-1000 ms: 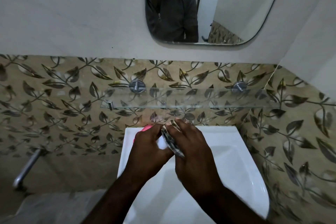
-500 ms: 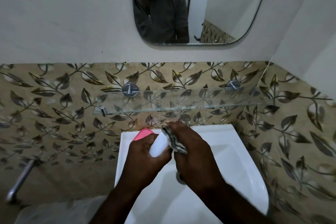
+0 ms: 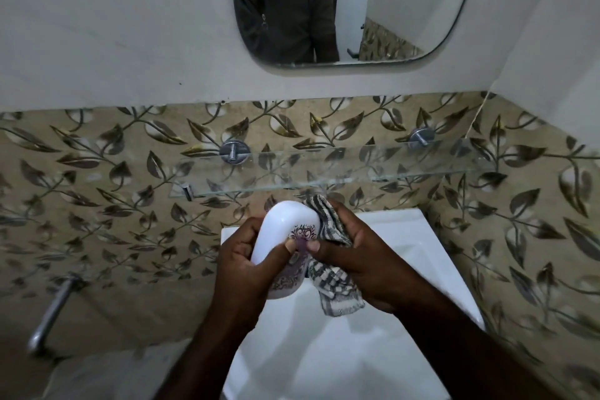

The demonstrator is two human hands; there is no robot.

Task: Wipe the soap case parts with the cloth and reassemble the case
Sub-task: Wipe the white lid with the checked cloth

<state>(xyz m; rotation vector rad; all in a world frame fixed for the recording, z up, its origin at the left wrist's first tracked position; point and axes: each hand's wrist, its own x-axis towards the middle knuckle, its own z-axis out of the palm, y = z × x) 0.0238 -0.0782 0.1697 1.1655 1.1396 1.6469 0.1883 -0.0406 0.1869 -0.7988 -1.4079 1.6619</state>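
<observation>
We see the case (image 3: 285, 227) held up over the back edge of the sink (image 3: 422, 253), between both hands and in front of the leaf-patterned tiles (image 3: 97, 204). It is a white, rounded oval shell with a purple ornament printed on the face turned to us. We cannot tell whether it is one part or a closed case.

The left hand (image 3: 243, 266) grips it from the left, fingers curled round its far side and the thumb laid across the printed face. The right hand (image 3: 363, 256) is closed round the cloth (image 3: 337, 295), a grey and white striped rag, and bunches it against the case's right edge. Its thumb presses on the print just beside the left thumb. One end of the cloth pokes up above the right hand's fingers, and the other end hangs down below the palm, over the basin.

Just above the hands a glass shelf (image 3: 357, 166) runs along the tiles on round metal mounts (image 3: 234, 152). Higher up, on the plain wall, a mirror (image 3: 406, 3) reflects a dark jacket (image 3: 285, 10). Well to the left, low down, a metal pipe (image 3: 48, 315) juts from the wall.
</observation>
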